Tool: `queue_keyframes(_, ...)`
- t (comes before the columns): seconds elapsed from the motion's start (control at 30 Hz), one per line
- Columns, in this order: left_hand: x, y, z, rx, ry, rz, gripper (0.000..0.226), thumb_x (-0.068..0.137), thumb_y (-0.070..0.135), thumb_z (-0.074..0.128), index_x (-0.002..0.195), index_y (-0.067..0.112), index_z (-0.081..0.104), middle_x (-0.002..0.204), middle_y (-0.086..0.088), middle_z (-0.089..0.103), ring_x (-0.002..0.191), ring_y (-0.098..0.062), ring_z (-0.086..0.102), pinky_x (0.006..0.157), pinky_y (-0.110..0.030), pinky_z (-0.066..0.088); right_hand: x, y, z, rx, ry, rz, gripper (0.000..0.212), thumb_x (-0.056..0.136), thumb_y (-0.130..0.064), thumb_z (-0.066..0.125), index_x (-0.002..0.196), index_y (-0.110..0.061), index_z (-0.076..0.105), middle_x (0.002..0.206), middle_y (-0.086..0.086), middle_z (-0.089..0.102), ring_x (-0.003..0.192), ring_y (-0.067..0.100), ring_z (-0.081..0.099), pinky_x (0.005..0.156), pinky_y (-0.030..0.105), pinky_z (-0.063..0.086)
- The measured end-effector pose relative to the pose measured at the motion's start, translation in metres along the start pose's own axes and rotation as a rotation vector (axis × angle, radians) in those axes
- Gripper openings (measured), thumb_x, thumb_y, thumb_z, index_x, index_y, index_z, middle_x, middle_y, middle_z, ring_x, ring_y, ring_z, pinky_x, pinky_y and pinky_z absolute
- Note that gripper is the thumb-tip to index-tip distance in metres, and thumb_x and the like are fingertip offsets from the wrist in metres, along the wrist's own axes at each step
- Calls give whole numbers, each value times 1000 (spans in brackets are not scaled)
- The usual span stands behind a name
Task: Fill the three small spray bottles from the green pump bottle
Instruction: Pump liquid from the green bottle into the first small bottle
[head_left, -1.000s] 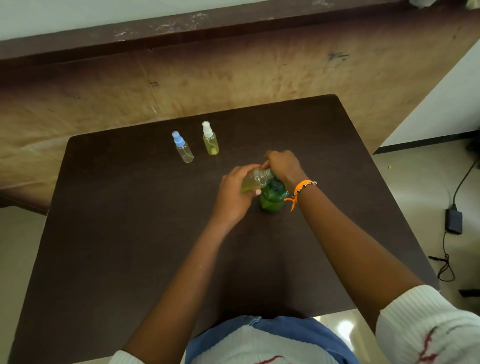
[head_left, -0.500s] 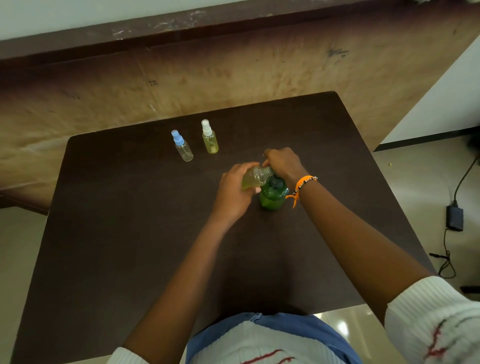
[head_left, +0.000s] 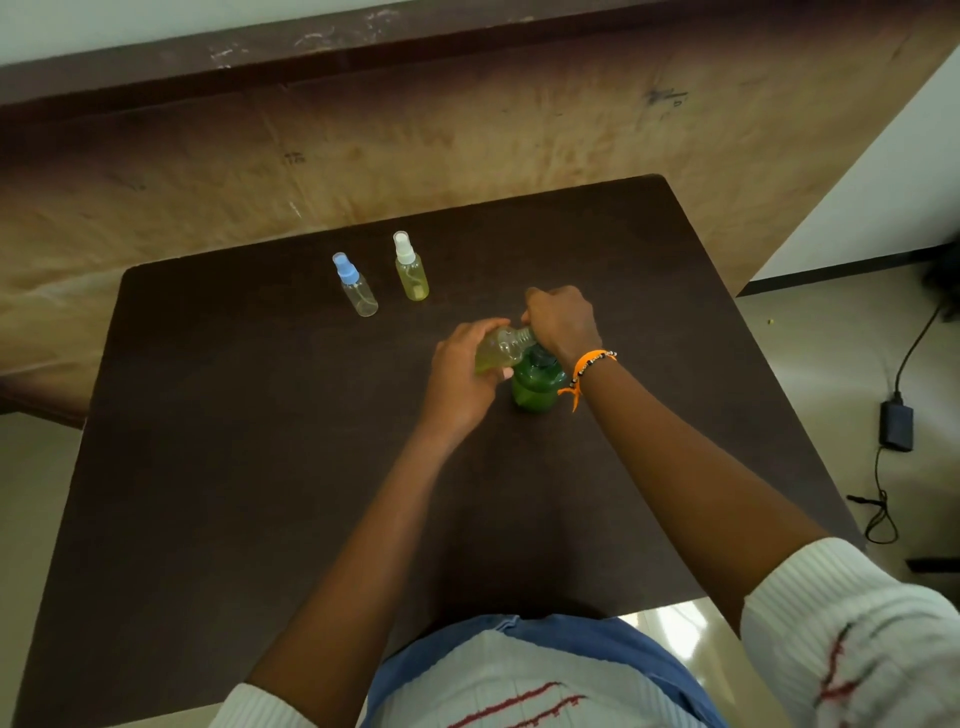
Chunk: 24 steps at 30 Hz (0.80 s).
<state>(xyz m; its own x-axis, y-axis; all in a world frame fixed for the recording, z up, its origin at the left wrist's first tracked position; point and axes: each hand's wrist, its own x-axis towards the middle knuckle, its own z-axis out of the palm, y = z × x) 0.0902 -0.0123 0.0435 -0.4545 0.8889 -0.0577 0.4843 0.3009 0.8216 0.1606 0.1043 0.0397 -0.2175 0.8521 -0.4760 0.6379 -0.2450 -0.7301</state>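
Observation:
The green pump bottle stands upright on the dark table, right of centre. My right hand is curled over its pump head, which is hidden. My left hand grips a small uncapped spray bottle, tilted with its neck against the pump; yellow-green liquid fills its lower part. Farther back stand a blue-capped spray bottle that looks clear and a white-capped spray bottle holding yellow-green liquid.
A worn wooden panel rises behind the table's far edge. On the floor to the right lie a black power adapter and its cable. My torso is at the table's near edge.
Both hands stay on the pump bottle and the small bottle. The small bottle's liquid level looks about the same. The view shifted slightly.

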Motion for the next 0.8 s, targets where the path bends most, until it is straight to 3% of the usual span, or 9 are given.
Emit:
queue_keyframes(0.07,0,2,-2,2,-5,2,50,72,1,71,118,17,59,117,-1,60,110,-21,54,99,-36,41,-2,-1,-2,10,-48,14,60,75,-42,42,117,-7,68,122,14,65,108,34,60,95,40,49)
queue_keyframes(0.23,3,5,-5,3,-23,0,50,73,2,71,119,17,59,118,-2,59,111,-24,53,99,-38,41,6,-4,-5,3,-155,14,49,84,-35,48,113,-2,68,120,18,67,106,35,63,89,40,49)
queue_keyframes(0.33,2,3,-4,-6,-25,-12,50,74,3,70,120,19,59,118,-1,59,112,-23,52,99,-37,41,3,-4,-4,7,-121,8,56,79,-39,45,115,-2,68,120,17,67,103,33,62,87,37,47)
queue_keyframes(0.53,2,-2,2,-14,-18,-32,51,74,2,70,120,19,58,120,0,58,114,-24,51,100,-37,41,0,-2,0,3,-19,4,70,63,-43,36,113,-8,69,120,12,66,105,34,61,97,42,48)
queue_keyframes(0.8,6,-1,-4,-41,-31,-44,51,72,2,71,118,19,59,117,-1,59,111,-23,53,100,-41,42,5,-4,-1,-73,-132,-13,60,73,-43,44,112,-6,69,116,13,67,103,32,62,91,40,50)
